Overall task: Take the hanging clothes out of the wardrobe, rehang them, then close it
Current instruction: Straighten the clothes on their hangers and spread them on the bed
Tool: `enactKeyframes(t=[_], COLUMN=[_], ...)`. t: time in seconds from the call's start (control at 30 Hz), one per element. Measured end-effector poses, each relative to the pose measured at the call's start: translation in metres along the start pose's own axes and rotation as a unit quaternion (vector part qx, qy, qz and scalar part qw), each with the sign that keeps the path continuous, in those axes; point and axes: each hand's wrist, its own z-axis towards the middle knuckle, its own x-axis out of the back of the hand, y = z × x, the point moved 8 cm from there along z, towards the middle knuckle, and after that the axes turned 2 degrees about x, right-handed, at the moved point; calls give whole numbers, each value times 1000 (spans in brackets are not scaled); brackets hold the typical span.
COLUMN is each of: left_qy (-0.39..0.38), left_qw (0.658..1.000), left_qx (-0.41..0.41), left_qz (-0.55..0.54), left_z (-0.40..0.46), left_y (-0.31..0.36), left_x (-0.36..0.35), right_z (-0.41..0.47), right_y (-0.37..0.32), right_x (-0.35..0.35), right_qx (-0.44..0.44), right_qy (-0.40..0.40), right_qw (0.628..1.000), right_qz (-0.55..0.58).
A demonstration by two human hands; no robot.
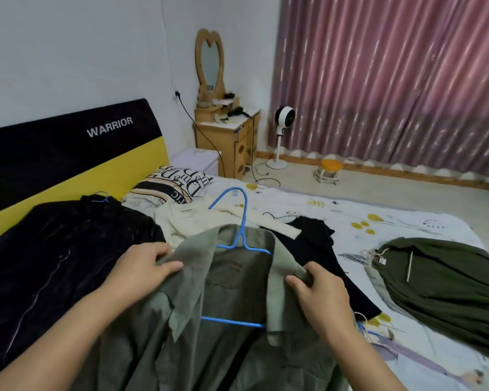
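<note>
While the left hand and right hand each grip the olive shirt at lower centre, seat both shoulders evenly over the blue hanger.

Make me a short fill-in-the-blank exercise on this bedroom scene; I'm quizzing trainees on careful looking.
1. Both hands, left hand and right hand, grip the grey-green shirt, which sits on a thin wire hanger coloured ____.
2. The white word on the black and yellow headboard reads ____.
3. The wooden-framed mirror on the dresser is shaped like a ____.
4. The white standing fan stands before striped curtains coloured ____.

Missing words: blue; WARRIOR; heart; pink
</note>
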Motion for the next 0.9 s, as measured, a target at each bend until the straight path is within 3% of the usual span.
enactKeyframes(t=[0.3, 0.67, 0.9], left_qy=[51, 88, 25], left_qw=[997, 983, 971], left_qx=[-49, -157, -236], left_qz=[24, 19, -3], left_z=[-125, -205, -237], left_y=[69, 102, 113], left_x=[99, 184, 172], right_z=[-85, -173, -244], right_y=[-43, -116, -111], right_x=[106, 198, 230], right_qx=[46, 110, 55], right_qy=[54, 159, 194], right_qw=[997, 981, 979], right_qz=[38, 4, -26])
